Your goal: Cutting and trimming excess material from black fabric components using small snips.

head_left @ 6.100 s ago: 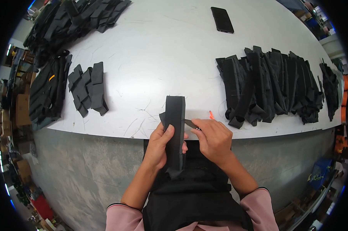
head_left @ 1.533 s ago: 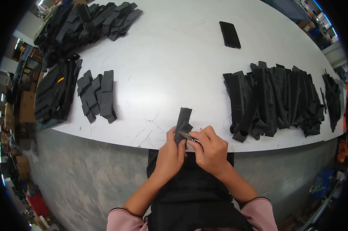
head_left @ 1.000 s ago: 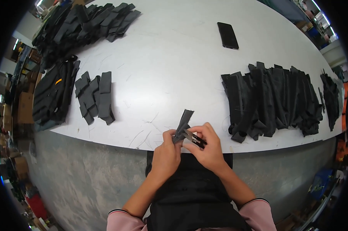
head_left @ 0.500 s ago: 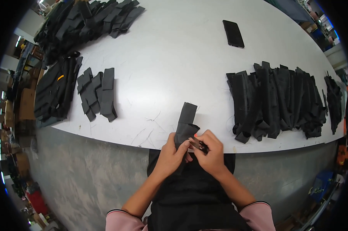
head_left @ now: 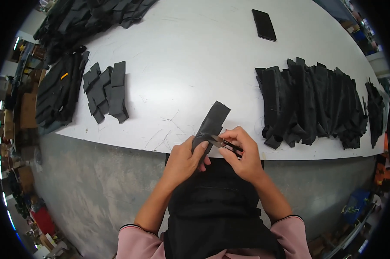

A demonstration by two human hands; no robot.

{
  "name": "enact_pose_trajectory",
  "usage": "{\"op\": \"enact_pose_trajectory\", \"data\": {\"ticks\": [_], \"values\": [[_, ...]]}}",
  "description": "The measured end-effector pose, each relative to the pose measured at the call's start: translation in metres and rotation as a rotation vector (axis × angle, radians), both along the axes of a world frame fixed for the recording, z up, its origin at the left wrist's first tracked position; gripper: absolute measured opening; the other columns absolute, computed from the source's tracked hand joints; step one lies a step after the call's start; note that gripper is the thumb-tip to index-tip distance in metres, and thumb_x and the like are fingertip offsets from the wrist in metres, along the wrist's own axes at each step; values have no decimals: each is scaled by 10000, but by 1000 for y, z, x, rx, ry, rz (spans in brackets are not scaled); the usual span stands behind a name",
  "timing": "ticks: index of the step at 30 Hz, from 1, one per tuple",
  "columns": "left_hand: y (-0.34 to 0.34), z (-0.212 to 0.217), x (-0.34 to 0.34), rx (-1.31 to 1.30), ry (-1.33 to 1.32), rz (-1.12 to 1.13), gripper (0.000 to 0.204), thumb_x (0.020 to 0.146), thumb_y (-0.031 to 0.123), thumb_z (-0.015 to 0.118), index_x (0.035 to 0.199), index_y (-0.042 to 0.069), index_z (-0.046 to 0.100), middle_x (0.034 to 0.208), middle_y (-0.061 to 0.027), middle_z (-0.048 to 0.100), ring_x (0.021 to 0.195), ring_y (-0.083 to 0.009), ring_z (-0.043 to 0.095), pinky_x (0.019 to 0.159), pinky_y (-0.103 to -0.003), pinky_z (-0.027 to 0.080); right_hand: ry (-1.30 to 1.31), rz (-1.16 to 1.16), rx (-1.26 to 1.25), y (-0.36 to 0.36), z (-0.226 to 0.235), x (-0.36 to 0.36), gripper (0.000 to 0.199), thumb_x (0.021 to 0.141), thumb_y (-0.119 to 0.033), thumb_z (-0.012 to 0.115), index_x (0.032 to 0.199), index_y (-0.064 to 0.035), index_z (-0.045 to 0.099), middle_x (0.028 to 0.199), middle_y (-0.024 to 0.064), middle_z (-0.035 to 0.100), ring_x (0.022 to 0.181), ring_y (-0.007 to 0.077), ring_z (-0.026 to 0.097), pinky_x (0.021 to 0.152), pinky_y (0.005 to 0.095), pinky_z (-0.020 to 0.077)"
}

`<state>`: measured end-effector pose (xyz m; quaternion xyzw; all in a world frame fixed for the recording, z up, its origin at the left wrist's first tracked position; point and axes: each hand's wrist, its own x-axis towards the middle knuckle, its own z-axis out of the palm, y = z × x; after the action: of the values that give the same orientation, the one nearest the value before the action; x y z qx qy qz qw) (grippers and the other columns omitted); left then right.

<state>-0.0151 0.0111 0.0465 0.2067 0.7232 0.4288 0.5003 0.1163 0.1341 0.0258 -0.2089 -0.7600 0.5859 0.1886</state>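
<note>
At the table's near edge, my left hand (head_left: 180, 162) is closed round a dark grey folded fabric strip (head_left: 215, 115), its thumb pressed on top. The strip's far end points up and to the right over the table. In my right hand (head_left: 247, 157) is a pair of thread snips (head_left: 230, 146) with black handles. The metal blades lie against the strip's right side, close to my left thumb. Whether the blades are cutting anything is too small to tell.
Folded dark strips (head_left: 104, 92) lie on the white table (head_left: 186, 56) at left, beside black garments (head_left: 59, 93). A dark fabric heap (head_left: 82, 26) fills the far left. Right stands a long row of black strips (head_left: 313, 103); beyond it lies a phone (head_left: 264, 25). Loose threads (head_left: 160, 131) are scattered nearby.
The strip has tilted further right in my left hand. The snips have turned and now show their blades against the strip. The table sits slightly higher in view.
</note>
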Motion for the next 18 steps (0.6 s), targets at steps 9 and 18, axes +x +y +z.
{"op": "enact_pose_trajectory", "data": {"ticks": [9,18], "values": [[-2,3,5,30,-212,28,291,964,234,425,947,-36,530,633,-100,628,503,-151,604,480,-266,478,55,-218,435,-15,9,-1,343,697,-50,710,1021,-50,594,803,61,510,601,177,505,513,263,401],[-1,13,4,-3,-214,-63,315,964,260,423,927,-35,528,612,-91,618,493,-144,599,474,-256,466,73,-66,835,-1,9,4,399,662,-11,720,1046,-35,614,813,85,542,638,218,564,518,300,442]]}}
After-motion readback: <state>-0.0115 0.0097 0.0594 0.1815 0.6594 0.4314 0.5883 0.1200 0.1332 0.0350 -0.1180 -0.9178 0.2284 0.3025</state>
